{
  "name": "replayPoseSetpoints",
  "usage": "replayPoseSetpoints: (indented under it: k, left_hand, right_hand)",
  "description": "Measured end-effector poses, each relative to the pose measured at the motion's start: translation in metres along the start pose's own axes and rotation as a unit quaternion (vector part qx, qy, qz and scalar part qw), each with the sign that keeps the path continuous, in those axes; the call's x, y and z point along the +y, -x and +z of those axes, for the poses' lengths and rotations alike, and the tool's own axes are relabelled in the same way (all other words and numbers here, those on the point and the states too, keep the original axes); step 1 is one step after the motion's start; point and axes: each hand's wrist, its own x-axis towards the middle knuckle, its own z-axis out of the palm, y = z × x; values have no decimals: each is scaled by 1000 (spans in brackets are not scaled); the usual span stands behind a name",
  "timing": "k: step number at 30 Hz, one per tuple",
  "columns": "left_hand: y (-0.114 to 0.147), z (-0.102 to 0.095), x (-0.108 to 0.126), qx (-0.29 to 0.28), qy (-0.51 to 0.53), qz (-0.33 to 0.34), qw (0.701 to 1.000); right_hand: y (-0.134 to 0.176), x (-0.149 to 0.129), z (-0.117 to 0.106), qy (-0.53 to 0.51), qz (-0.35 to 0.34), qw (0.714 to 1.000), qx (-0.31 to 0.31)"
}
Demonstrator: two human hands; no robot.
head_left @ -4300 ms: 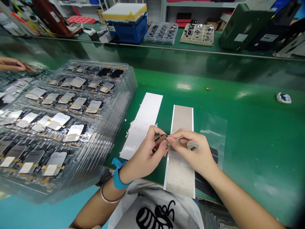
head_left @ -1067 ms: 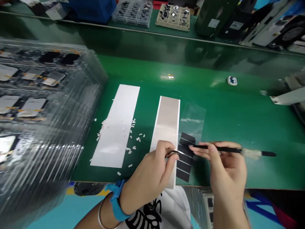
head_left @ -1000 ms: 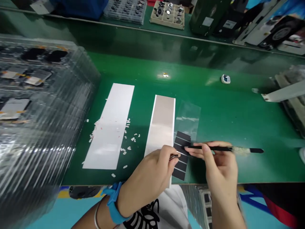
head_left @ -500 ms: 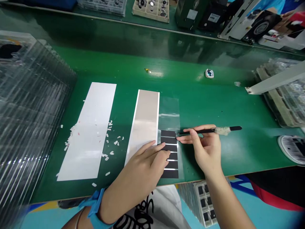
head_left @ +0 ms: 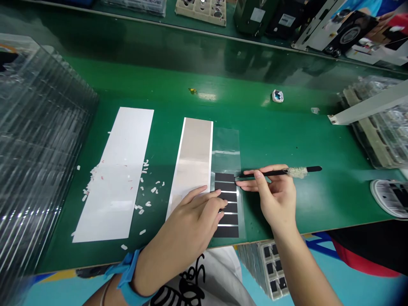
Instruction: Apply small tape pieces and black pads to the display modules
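Observation:
My right hand [head_left: 280,195] is closed on a slim black pen-like tool [head_left: 276,173], with ragged pale wrapping near its rear end. The tool points left, its tip at the right edge of a clear film sheet [head_left: 227,144] bearing a column of black rectangular stickers [head_left: 226,187]. Fingers of that hand touch the sheet's edge. My left hand [head_left: 194,221] lies spread and palm down over the stickers and the lower end of a beige strip with white borders [head_left: 194,148]. Its index finger and thumb cover part of the stickers; whether anything sits between them cannot be made out.
A white sheet [head_left: 117,170] lies left, with small white scraps [head_left: 154,190] around it. Stacked clear plastic trays [head_left: 38,148] stand at the far left, more trays [head_left: 382,127] at the right. A small white-framed piece [head_left: 277,96] lies at the back. A shelf edge [head_left: 191,32] runs behind.
The view has shifted slightly, so the sheets appear a little farther left and higher. Both hands keep nearly the same places, and the tool's tip stays at the sticker sheet's edge.

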Motion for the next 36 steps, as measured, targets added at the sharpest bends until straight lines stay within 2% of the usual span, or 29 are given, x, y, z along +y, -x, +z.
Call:
replayPoseSetpoints:
  k: [9,13,15,18,22,25,29,33,36]
  left_hand:
    - [1,0,-1,-5,27,-17,999]
    - [2,1,0,-13,45,-26,999]
    - [4,1,0,-8,58,-42,997]
    - [5,-1,2,34,138,-101,985]
    - [4,-5,3,145,215,-169,951]
    - [4,-8,4,192,210,-169,944]
    - [7,-11,3,192,230,-139,944]
    - [8,-11,1,195,227,-134,945]
    - [6,-10,1,206,213,-149,943]
  right_hand:
    - [4,-3,2,28,4,999,16]
    - [5,-6,1,22,17,999,43]
    - [4,-7,1,20,3,998,64]
    - [5,-12,1,31,-41,994,97]
    - [16,-27,16,8,-116,984,133]
    - [30,-43,36,-58,-150,983,92]
    - [46,-56,60,-112,-189,975,33]
    - [51,-56,70,-114,-160,981,-4]
    - [52,-54,73,-106,-153,982,4]
